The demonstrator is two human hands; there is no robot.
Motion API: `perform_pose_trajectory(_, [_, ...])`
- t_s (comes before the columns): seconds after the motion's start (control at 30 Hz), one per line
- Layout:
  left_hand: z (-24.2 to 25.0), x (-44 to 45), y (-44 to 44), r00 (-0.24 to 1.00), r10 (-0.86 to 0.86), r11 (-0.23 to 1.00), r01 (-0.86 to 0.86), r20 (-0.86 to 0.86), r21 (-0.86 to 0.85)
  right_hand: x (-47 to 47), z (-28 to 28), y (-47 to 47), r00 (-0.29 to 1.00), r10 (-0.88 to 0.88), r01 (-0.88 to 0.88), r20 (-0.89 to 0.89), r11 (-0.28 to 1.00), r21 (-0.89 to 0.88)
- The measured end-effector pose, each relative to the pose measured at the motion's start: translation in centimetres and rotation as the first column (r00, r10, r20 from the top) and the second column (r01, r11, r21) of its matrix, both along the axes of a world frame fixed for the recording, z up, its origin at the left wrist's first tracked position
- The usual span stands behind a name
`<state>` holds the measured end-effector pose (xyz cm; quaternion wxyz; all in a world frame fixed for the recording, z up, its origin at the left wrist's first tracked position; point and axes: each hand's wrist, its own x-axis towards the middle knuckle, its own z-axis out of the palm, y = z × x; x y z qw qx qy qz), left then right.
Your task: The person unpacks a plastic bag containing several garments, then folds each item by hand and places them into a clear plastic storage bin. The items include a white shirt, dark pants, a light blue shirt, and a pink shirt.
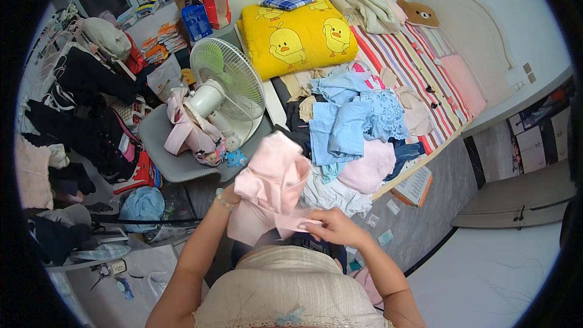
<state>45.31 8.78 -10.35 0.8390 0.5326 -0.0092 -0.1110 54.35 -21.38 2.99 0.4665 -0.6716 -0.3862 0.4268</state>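
Observation:
A pale pink garment (268, 182) hangs bunched in front of my body, held up between both hands. My left hand (233, 193), with a beaded bracelet at the wrist, grips its left side, and the fingers are mostly hidden by the cloth. At the garment's lower right, my right hand (334, 227) pinches a strip or edge of the fabric. Just beyond lies a heap of clothes on the bed: folded light blue garments (339, 130), a blue lace piece (382, 114), a pale lilac garment (369, 166) and a white cloth (334, 196).
A grey chair (157, 146) at the left carries a white fan (227, 82) and a pink bag (182, 132). A yellow duck-print quilt (296, 36) sits on the striped bed (410, 73). An orange-edged box (412, 187) and paper scraps lie on the floor. Dark clothes (86, 136) crowd the left.

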Motion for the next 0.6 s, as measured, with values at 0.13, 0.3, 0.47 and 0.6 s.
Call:
perform_pose_trajectory(0.13, [5.4, 3.4, -0.6, 0.77, -0.628, 0.769, 0.591, 0.115, 0.243, 3.3, -5.4, -2.2, 0.892, 0.221, -0.28, -0.394, 0.955, -0.097])
perform_pose_trajectory(0.3, [6.5, 5.1, -7.8, 0.464, -0.857, 0.424, 0.882, -0.224, 0.207, 8.9, -6.9, 3.4, 0.897, 0.419, -0.44, -0.14, 0.818, -0.37])
perform_pose_trajectory(0.47, [5.4, 2.4, -7.5, 0.736, -0.306, 0.822, 0.524, -0.604, 0.222, 3.6, 1.0, 5.3, 0.658, 0.145, 0.012, 0.739, 0.979, -0.202])
perform_pose_trajectory(0.6, [2.8, -1.0, -6.1, 0.791, -0.008, 0.975, -0.129, -0.612, -0.18, -2.0, -1.7, 4.0, 0.579, -0.022, 0.017, 0.815, 1.0, 0.015])
